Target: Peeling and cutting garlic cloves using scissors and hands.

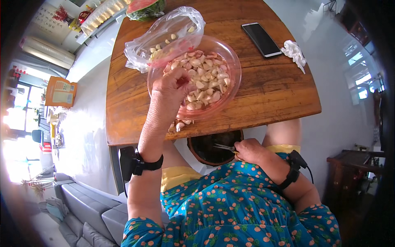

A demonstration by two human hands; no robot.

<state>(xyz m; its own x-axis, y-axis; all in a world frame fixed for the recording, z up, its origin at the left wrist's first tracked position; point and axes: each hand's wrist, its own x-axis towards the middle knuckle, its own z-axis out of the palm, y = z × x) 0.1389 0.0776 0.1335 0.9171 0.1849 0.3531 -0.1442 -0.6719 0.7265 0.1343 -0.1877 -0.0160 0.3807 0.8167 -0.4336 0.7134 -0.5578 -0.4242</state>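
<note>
A clear, pink-tinted plastic bowl (235, 72) full of unpeeled garlic cloves (205, 74) stands near the table's front edge. My left hand (173, 86) reaches over its left rim with fingers curled at the cloves; whether a clove is between the fingertips is hidden. Low by my lap, my right hand (250, 150) grips small scissors (226, 148), their blades pointing left and slightly apart. Behind the bowl, a clear plastic bag (182, 21) contains several peeled cloves (157, 52). A few unpeeled cloves (180, 126) lie on the wood under the bowl's front rim.
The wooden table (271, 92) also bears a smartphone (261, 39), a crumpled white tissue (293, 54) and a cut watermelon (145, 10) in cling film. Between my knees, below the table edge, is a dark round container (213, 148). A grey sofa (89, 200) stands to the left.
</note>
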